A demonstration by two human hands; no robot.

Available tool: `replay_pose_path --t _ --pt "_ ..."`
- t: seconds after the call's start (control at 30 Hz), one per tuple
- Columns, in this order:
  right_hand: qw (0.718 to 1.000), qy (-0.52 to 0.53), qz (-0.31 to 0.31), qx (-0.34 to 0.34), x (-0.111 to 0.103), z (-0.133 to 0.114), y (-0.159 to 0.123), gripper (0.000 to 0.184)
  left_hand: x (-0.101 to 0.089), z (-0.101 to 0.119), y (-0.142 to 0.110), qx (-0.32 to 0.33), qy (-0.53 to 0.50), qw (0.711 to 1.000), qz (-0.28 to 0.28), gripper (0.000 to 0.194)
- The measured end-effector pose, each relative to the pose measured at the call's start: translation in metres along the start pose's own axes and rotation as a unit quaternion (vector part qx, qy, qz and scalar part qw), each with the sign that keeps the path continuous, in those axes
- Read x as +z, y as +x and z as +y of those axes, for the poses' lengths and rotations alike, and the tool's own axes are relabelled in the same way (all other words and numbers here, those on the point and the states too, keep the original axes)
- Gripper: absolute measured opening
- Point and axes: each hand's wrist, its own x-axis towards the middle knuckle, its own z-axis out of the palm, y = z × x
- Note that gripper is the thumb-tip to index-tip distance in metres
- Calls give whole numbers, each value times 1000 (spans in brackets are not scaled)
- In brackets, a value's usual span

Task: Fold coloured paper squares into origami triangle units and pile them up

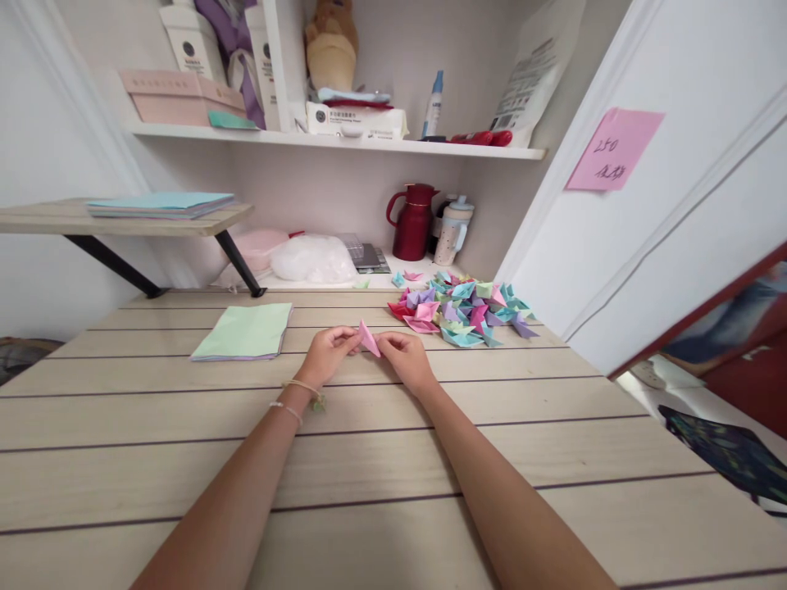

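Note:
A small folded piece of pink paper (369,338) is held up between my two hands, a little above the slatted table (381,459). My left hand (332,352) pinches its left side between thumb and fingers. On its right side, my right hand (406,356) grips the lower edge the same way. Beyond my right hand lies a heap of folded paper boats (464,311) in pink, blue, purple and green. To the left of my left hand rests a stack of square paper (243,332), light green on top.
A small raised shelf (178,221) at the left bears more paper sheets (160,203). Behind the table stand a dark red jug (415,225), a pale cup (453,233) and a white plastic bag (313,258). A wall shelf (344,141) runs above them.

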Motion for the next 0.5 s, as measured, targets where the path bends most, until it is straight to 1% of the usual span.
replay_pose_path --t 0.03,0.2,0.3,0.5 --pt "1000 7 -2 3 0 1 0 20 0 0 0 0 -4 1000 1 26" --pt "999 49 -14 13 1 3 0 25 1 0 0 -5 -14 1000 6 27" --pt "998 56 -21 8 1 2 0 22 0 -1 0 -5 -18 1000 4 27" --pt "997 68 -20 21 1 -1 -1 24 0 -2 0 -1 -17 1000 6 27"
